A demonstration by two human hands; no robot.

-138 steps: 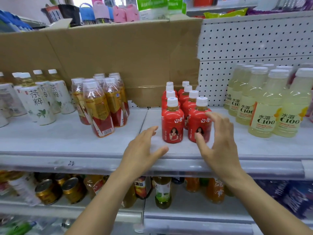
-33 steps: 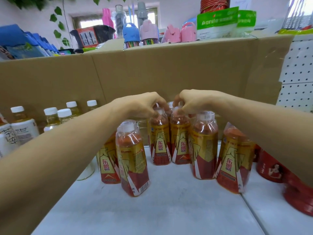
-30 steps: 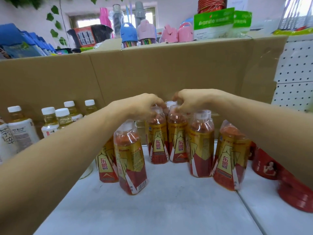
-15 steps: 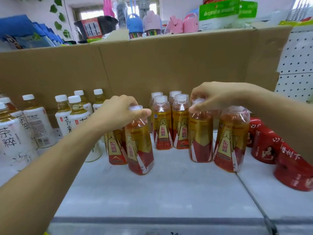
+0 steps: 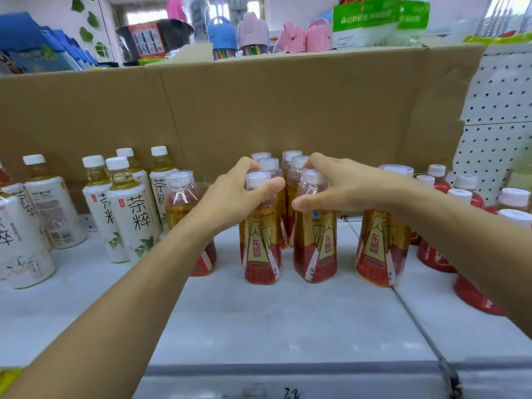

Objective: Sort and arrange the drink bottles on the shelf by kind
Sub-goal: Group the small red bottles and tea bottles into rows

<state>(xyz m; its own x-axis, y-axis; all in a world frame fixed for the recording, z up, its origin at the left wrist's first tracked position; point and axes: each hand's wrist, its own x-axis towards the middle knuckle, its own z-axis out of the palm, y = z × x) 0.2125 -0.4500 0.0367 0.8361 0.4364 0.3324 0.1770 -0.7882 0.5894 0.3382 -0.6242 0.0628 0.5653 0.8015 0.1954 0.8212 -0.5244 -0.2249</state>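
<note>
Several gold-and-red energy drink bottles stand in the middle of the grey shelf (image 5: 288,321). My left hand (image 5: 233,197) grips the neck of one front bottle (image 5: 260,249). Right beside it, my right hand (image 5: 339,187) grips the neck of another front bottle (image 5: 315,246). More of the same kind stand behind them (image 5: 290,159), one at the left (image 5: 180,197) and one at the right (image 5: 380,249). White-label tea bottles (image 5: 132,217) are grouped on the left. Red bottles with white caps (image 5: 460,197) are grouped on the right.
A brown cardboard sheet (image 5: 259,110) forms the back wall behind the bottles, with white pegboard (image 5: 501,116) to its right. Goods sit on top above the cardboard. A seam (image 5: 414,321) divides the shelf boards on the right. The shelf's front edge (image 5: 288,378) is near me.
Both hands came forward from the back-row bottles to two front bottles and now hold their necks side by side. The left-hand bottle moved right and stands upright.
</note>
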